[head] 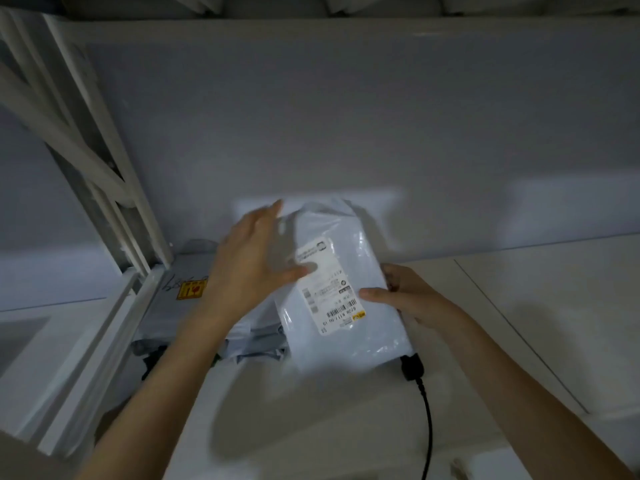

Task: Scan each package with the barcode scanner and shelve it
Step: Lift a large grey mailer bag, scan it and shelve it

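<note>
White glossy poly package, label up, gripped by right hand; blurred left hand apparently flat, fingers spread.

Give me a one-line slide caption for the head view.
Both hands on a white poly package, label up: right hand grips its edge, left hand lies open across it.

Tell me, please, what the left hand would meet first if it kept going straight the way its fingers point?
Probably the pale back wall. The left hand points up and away past the white package; its thumb rests on the label. Depth is unclear, so the package's top edge may come first.
</note>
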`<state>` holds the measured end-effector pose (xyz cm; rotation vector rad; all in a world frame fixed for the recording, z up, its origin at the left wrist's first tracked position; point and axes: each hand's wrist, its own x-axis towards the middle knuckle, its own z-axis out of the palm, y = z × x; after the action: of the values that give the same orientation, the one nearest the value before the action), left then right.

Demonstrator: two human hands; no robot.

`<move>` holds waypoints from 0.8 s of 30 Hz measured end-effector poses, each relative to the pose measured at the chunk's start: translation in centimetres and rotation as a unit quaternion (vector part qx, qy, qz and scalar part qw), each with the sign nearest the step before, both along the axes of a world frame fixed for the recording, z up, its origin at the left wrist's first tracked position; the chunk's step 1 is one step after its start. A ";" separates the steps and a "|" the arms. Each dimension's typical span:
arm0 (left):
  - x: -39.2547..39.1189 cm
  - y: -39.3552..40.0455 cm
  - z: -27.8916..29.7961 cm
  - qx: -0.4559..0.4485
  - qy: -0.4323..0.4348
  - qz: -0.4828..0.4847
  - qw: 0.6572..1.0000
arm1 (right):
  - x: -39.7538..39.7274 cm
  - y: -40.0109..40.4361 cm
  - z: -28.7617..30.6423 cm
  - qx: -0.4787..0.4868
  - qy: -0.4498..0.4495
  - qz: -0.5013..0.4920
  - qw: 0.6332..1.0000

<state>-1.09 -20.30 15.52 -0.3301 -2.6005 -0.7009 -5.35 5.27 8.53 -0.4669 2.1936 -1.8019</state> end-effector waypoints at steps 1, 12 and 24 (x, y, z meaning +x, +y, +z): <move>-0.1 0.9 1.4 -0.117 0.073 -0.033 0.990 | -0.2 0.1 0.6 0.043 0.019 0.012 0.999; -2.6 9.1 4.9 -0.382 -0.154 -0.124 0.903 | -1.1 -0.9 8.6 0.359 0.143 0.154 0.909; -2.9 0.2 -3.8 0.143 -0.331 -0.025 0.932 | -2.2 4.8 -0.1 0.219 0.164 -0.295 0.916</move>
<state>-3.95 -20.05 11.71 -0.0677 -3.0404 -1.3913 -7.57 10.09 8.46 0.0106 3.1255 -1.4471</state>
